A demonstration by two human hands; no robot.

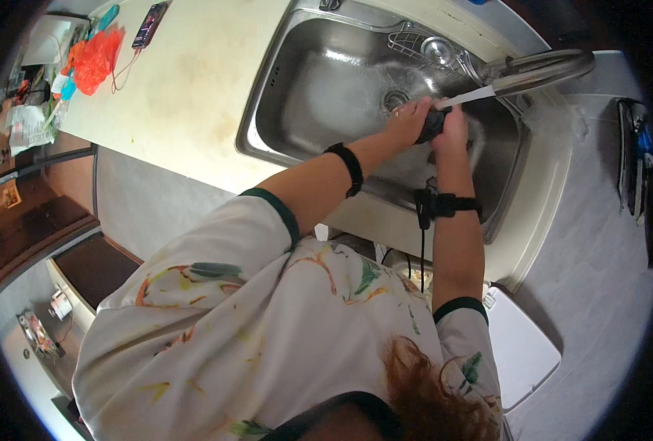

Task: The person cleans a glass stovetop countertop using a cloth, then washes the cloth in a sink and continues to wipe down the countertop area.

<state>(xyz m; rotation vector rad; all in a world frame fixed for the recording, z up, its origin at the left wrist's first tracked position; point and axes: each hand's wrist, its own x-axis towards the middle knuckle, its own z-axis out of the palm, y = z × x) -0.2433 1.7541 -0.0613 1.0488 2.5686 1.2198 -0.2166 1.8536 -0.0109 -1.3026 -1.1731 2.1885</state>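
Note:
Over the right side of the stainless steel sink (326,118), my left hand (411,122) and my right hand (452,131) come together on a small dark object (431,125). It looks black and wet, perhaps cloth, but my fingers cover much of it and I cannot tell its exact kind. Water (466,98) runs from the metal faucet (544,74) down onto the fingers and the object. Beyond my left hand, the sink's drain (396,100) shows in the basin floor.
A wire rack (406,47) with a round metal strainer (438,50) sits at the basin's far corner. On the left counter (194,71) lie a phone (149,25) on a cable and a red plastic bag (96,62). A rack of knives (635,160) hangs at right, above a white bin lid (522,347).

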